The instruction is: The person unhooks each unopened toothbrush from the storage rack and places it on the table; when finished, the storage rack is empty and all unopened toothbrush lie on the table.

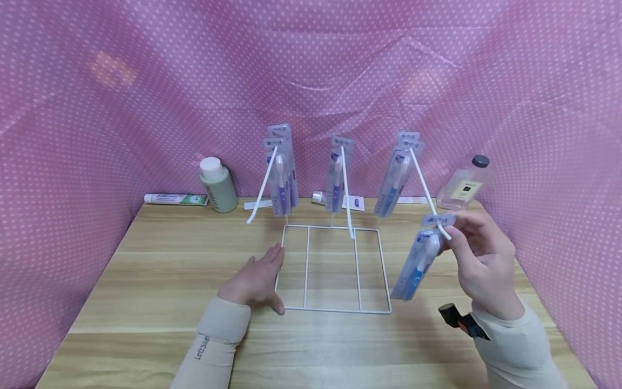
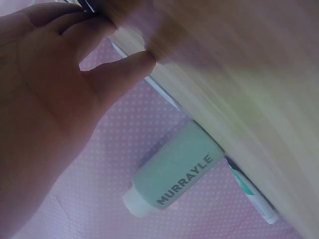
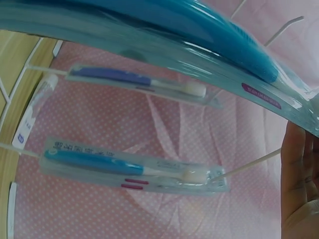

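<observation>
My right hand (image 1: 486,259) pinches the top of a packaged blue toothbrush (image 1: 417,270) at the front tip of the white rack's right hook (image 1: 424,183). Close to the right wrist view, that pack fills the top of the picture. Flat on the table, my left hand (image 1: 257,275) lies with extended fingers against the left side of the wire rack base (image 1: 335,310). Farther back, other packaged toothbrushes hang: purple ones (image 1: 281,183) on the left hook, a purple one (image 1: 336,181) on the middle hook, and blue ones (image 1: 392,181) on the right hook.
Along the table's back edge stand a green bottle (image 1: 222,189) with a white cap and a clear bottle (image 1: 464,186) with a black cap. A toothpaste tube (image 1: 176,200) lies at the left, another tube (image 1: 357,203) behind the rack. Pink dotted cloth (image 1: 311,70) surrounds the table.
</observation>
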Tool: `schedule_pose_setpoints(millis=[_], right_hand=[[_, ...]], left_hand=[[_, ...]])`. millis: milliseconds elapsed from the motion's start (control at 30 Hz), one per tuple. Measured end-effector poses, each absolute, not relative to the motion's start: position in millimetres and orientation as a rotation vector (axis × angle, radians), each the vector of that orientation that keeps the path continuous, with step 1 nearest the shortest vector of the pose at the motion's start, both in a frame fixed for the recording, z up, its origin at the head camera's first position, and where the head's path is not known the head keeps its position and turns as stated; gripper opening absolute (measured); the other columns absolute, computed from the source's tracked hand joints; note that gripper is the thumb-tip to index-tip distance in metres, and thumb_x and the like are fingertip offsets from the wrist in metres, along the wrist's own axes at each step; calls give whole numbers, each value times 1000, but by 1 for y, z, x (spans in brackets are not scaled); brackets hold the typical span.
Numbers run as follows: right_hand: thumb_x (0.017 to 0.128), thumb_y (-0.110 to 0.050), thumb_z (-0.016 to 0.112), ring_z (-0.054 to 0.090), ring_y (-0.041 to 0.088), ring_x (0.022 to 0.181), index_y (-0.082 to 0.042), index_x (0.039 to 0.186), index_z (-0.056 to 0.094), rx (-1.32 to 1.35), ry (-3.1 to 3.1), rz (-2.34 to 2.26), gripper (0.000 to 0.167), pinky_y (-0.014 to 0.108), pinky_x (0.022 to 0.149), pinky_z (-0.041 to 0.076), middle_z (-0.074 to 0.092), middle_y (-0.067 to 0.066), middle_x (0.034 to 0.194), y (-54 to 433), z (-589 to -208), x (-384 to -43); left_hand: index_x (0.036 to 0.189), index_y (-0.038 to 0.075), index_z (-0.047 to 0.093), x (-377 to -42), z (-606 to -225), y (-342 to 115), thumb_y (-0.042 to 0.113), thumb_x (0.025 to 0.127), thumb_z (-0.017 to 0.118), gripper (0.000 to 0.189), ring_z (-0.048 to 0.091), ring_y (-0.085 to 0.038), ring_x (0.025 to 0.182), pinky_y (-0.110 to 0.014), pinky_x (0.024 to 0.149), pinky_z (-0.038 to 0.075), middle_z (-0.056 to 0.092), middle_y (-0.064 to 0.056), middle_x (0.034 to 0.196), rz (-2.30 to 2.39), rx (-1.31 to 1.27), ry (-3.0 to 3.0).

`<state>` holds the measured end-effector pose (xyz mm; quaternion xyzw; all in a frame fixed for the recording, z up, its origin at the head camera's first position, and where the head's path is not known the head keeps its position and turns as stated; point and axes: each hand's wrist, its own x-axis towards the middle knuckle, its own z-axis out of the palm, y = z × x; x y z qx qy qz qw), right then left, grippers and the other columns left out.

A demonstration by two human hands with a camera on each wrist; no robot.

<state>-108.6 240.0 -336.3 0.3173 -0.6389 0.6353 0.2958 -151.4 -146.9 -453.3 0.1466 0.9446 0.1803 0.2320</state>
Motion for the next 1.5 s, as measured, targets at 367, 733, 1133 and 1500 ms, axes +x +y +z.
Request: schedule_pose_setpoints(millis=[367,733,1133,1500], right_hand=[[95,18,63,77,15,82,27,111,59,858,-1418,1868,19,18,78,63,79,16,99,241,-322,-87],[106,-5,61,70,6,76,-9,126,66,235,-2180,1797,21,21,61,62,75,-4,94,313,-352,-134],[113,-24,48,66,9,81,15,142,46,-58,-2880,1609,48,33,68,66,66,4,100,342,-437,-209],[112,-16,45,58,9,68,10,132,48,-180,-3111,1659,32,26,54,57,59,1,82,328,-475,-238]], left_hand=[[169,0,13,-151,-454,-147,34,57,104,149,14,-35,165,-65,132,14,6,-16,178,496,384,2598],[169,0,14,-152,-450,-148,37,57,104,148,15,-35,165,-66,132,15,6,-16,178,484,399,2605],[169,0,15,-151,-452,-149,38,59,104,147,15,-35,165,-65,132,14,8,-16,178,504,406,2595],[169,0,15,-151,-451,-149,38,59,104,146,16,-35,165,-64,132,15,8,-16,178,496,407,2602]])
